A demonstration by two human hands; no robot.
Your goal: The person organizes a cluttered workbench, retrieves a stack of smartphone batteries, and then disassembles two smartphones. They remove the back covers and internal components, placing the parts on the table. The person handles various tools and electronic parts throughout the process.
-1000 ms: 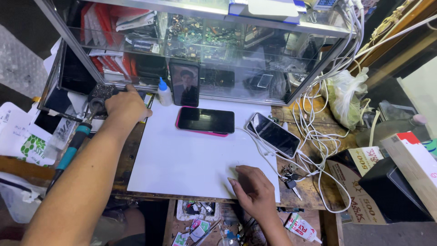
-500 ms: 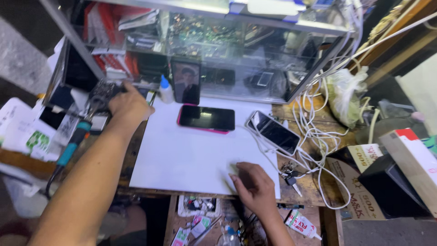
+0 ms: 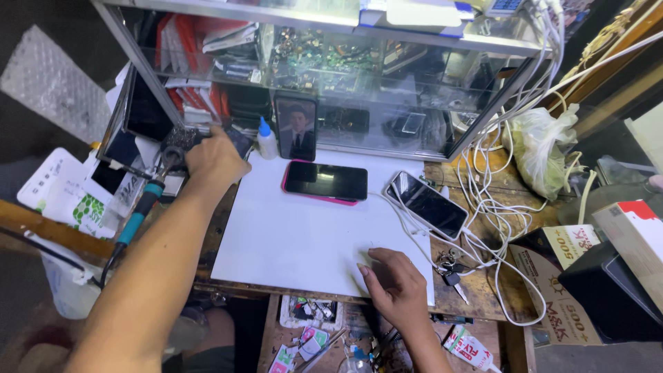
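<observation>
My left hand [image 3: 215, 163] reaches to the far left corner of the bench, over dark parts beside the glass cabinet [image 3: 173, 103]. Its fingers are hidden behind the back of the hand. My right hand [image 3: 395, 284] rests palm down on the near edge of the white mat [image 3: 290, 242], fingers bent, nothing visible in it. A phone in a pink case [image 3: 326, 181] lies face up at the mat's far edge. An upright phone [image 3: 297, 128] showing a picture leans against the cabinet, next to a small white bottle with a blue cap [image 3: 266, 139].
A second phone [image 3: 428, 205] lies on a white cable at the mat's right. Tangled white cables [image 3: 483, 207], keys [image 3: 450, 271], a plastic bag [image 3: 545, 148] and boxes [image 3: 625, 259] crowd the right. A blue-handled soldering iron [image 3: 141, 207] lies left.
My left hand has edged slightly farther toward the cabinet corner. My right hand stays on the mat's near edge. The view has shifted a little.
</observation>
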